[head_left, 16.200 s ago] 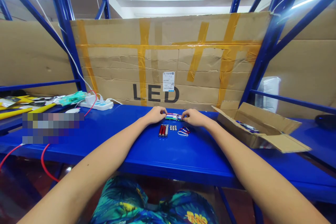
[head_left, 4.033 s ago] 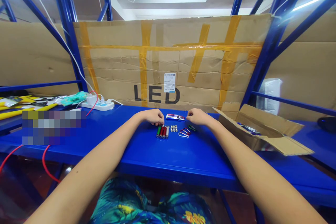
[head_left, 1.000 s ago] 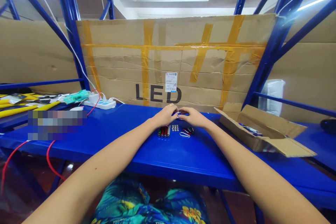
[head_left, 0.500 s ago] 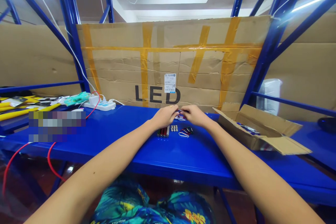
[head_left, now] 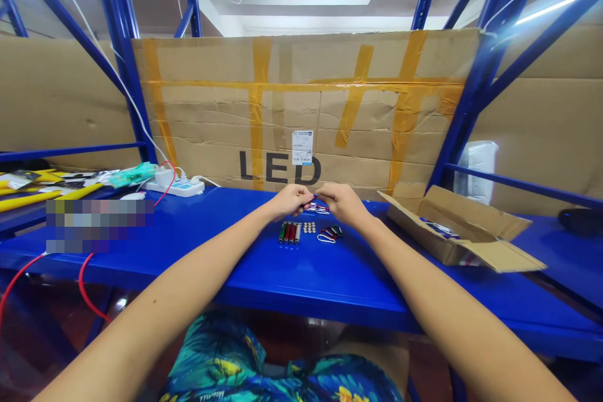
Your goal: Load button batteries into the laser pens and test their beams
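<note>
My left hand (head_left: 291, 201) and my right hand (head_left: 343, 202) meet at the fingertips above the far part of the blue table (head_left: 198, 242). Both are closed in a pinch around something small and dark, too hidden to name. Just below them lie several shiny small parts (head_left: 321, 208), partly covered by the fingers. Nearer to me is a row of several green, red and silver metal tubes (head_left: 289, 233). Small silver button-like pieces (head_left: 309, 227) sit in a grid beside the tubes. To their right several carabiners (head_left: 330, 235) lie fanned out in silver, red and black.
An open cardboard box (head_left: 452, 254) with blue and silver items stands at the right. A white power strip (head_left: 181, 186) with cables is at the back left, near yellow packages (head_left: 42, 191). Behind the table rises a large taped cardboard panel (head_left: 211, 119) between blue rack posts.
The view has shifted slightly. My left hand has moved a little away from the tubes, which show more fully now. Both hands stay pinched together at the fingertips.
</note>
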The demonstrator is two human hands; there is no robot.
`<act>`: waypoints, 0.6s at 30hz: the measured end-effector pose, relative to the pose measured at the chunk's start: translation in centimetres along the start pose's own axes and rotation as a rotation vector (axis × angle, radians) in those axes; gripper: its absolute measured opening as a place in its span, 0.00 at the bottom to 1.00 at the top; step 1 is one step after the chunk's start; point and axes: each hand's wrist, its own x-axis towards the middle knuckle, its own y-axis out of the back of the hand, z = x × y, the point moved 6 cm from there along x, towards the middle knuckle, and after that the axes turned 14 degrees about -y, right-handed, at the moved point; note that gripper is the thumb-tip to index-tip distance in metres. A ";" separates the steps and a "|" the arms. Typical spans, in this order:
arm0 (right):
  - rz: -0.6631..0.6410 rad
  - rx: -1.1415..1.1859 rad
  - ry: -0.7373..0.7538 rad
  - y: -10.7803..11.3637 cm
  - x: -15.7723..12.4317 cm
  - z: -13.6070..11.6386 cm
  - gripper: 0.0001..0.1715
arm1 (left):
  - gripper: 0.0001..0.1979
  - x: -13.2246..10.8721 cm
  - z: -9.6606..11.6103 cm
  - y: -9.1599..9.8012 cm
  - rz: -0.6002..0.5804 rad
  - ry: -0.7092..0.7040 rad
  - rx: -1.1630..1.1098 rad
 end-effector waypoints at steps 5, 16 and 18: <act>0.009 -0.008 0.020 0.0 0.1 -0.1 0.13 | 0.12 -0.2 -0.4 0.2 -0.048 0.025 -0.063; -0.051 -0.044 0.003 -0.5 0.1 -0.4 0.15 | 0.14 -0.7 -0.9 0.0 -0.156 0.159 -0.224; -0.048 -0.046 0.011 -0.6 0.0 -0.5 0.15 | 0.12 -1.0 -0.6 -0.1 -0.145 0.220 -0.291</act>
